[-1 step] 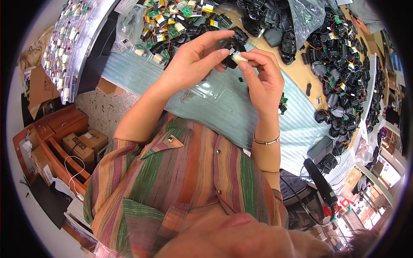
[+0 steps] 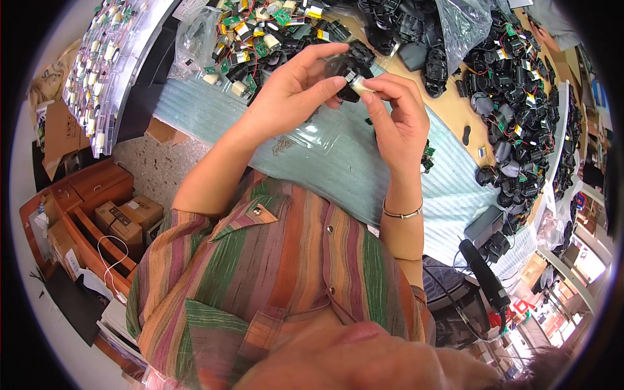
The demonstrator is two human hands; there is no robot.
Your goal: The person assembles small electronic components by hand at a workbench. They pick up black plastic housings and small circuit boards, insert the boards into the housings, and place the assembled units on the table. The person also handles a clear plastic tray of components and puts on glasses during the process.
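Note:
Over the middle of the table, my left hand [image 2: 289, 94] holds a small black plastic housing [image 2: 351, 67] between its thumb and fingers. A small cream-coloured part [image 2: 360, 85] with a metallic end is pinched between the thumb and fingers of my right hand [image 2: 400, 120]. The cream part meets the near right side of the housing; whether it is fixed there I cannot tell. My fingers hide part of both pieces. Below my hands, a clear plastic tray [image 2: 315, 138] lies on the pale foam sheet [image 2: 351, 175], beside a little heap of small metal pieces [image 2: 283, 145].
Circuit boards with wires and batteries [image 2: 260, 42] are piled at the far left. Black plastic housings [image 2: 416, 29] lie beyond my hands, and another heap [image 2: 510, 130] spreads along the right. A black rack [image 2: 146, 71] stands left. A person's hand [image 2: 545, 38] shows far right.
The fingers of my left hand have shifted slightly, and more of the black housing shows. My right hand stays almost in place.

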